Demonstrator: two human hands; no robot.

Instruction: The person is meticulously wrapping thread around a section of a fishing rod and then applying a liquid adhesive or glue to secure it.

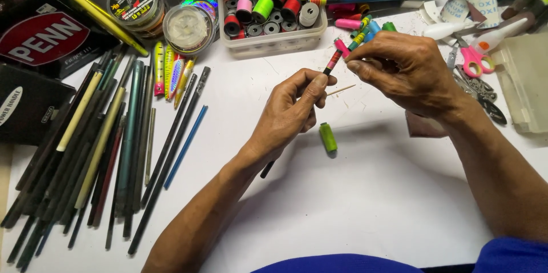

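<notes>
I am holding a thin dark rod with bright striped thread wrapping (333, 63) in my left hand (288, 114), fingers closed around it above the white table (354, 204). My right hand (408, 73) is pinching its upper wrapped end. A green thread spool (327, 137) is lying just below my hands.

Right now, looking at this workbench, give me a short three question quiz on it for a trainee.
1. True or false: the green spool lies on the table between the two forearms.
2. Which hand grips the thin dark rod lower down: left hand or right hand?
3. Where do the scissors lie: A, left of the rod pile; B, right of the right hand; C, inside the spool tray?

Key: 1 true. 2 left hand. 3 B.
</notes>
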